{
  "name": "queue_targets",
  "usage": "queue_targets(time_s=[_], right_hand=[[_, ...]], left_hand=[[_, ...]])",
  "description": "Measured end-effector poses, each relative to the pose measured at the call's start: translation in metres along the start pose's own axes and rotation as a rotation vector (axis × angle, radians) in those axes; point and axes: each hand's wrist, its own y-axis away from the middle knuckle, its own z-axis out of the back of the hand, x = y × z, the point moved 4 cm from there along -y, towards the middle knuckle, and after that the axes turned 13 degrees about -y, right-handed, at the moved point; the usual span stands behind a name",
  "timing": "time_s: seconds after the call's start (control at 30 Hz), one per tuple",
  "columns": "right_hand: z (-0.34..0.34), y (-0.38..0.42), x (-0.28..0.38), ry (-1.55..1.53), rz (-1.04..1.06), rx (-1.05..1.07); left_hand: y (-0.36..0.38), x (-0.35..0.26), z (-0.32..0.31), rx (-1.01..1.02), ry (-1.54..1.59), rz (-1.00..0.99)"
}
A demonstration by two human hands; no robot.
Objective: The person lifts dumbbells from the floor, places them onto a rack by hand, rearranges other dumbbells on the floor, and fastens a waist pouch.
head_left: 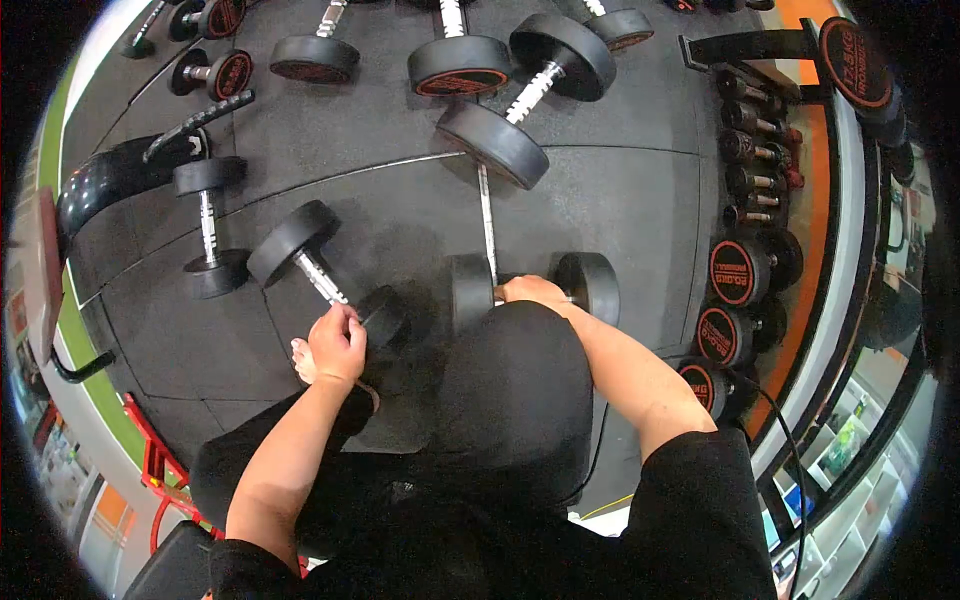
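My left hand is closed at the near end of the handle of a black dumbbell, which lies slanted on the dark floor; the fingertips are partly hidden. My right hand is wrapped over the handle of another black dumbbell, in front of my knee. That knee hides part of the dumbbell's near side. Left of my left hand's dumbbell, a dumbbell with a silver handle lies lengthwise. Farther ahead, a large dumbbell lies tilted against the dark mat.
Several dumbbells lie along the far floor. On the right, a row of dumbbells lines the wall beside a metal frame. A black machine arm stands at left, with a red frame lower down. A black cable hangs at right.
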Motion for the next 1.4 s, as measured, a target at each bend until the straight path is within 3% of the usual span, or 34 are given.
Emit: queue_targets(time_s=[0.63, 1.4], right_hand=[[-0.007, -0.007, -0.013, 0.154, 0.139, -0.121], [-0.002, -0.001, -0.003, 0.104, 0.078, -0.124]], left_hand=[[-0.001, -0.003, 0.000, 0.012, -0.058, 0.005], [-0.001, 0.000, -0.007, -0.070, -0.025, -0.014]])
